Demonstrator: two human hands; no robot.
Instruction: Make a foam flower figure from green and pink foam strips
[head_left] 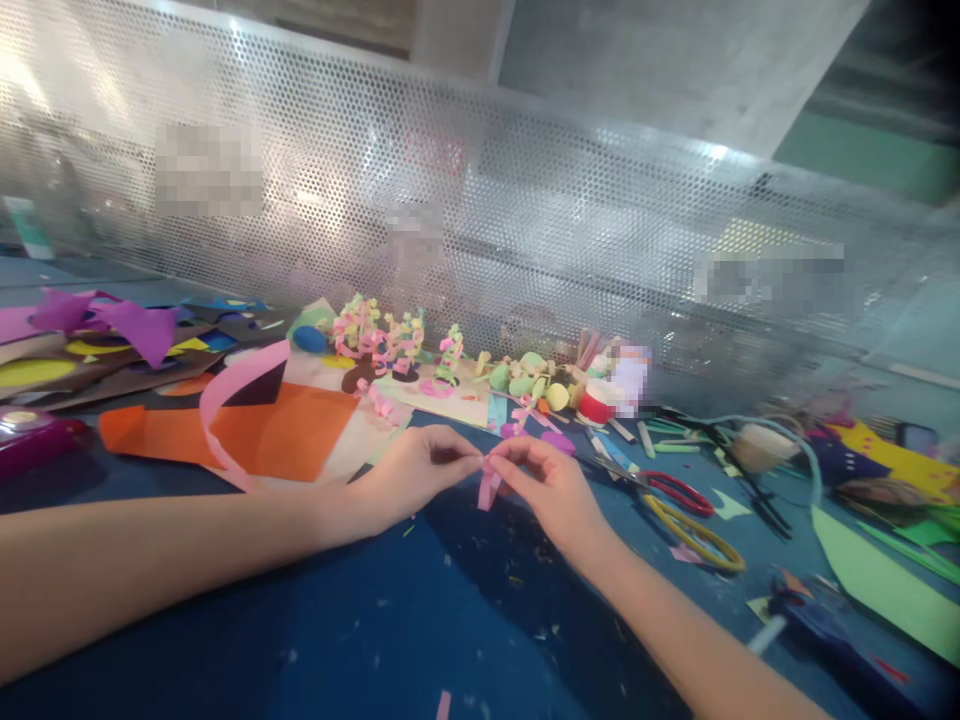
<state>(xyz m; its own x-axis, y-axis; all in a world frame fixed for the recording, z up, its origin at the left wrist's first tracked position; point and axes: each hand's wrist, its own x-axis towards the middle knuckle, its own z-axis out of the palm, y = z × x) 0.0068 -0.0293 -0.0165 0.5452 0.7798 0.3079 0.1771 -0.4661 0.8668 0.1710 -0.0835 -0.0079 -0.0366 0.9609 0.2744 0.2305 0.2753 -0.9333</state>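
My left hand point(420, 470) and my right hand point(551, 485) meet above the blue table, fingertips nearly touching. Between them is a small pink paper strip point(489, 488), pinched by both, its lower part hanging down. Just behind the fingers lie purple paper pieces point(557, 441). Left of my left hand, a longer curved pink paper strip point(214, 415) arches over orange paper point(300, 430). Scissors point(686, 515) with one red and one yellow handle rest to the right of my right hand.
Curled paper figures point(405, 345) stand along the back, before a perforated metal panel point(480, 220). Coloured scraps point(112, 325) and a purple tool point(37, 440) lie left. A dark blue glue gun point(832, 640), a cord point(814, 460) and green paper point(885, 580) occupy the right.
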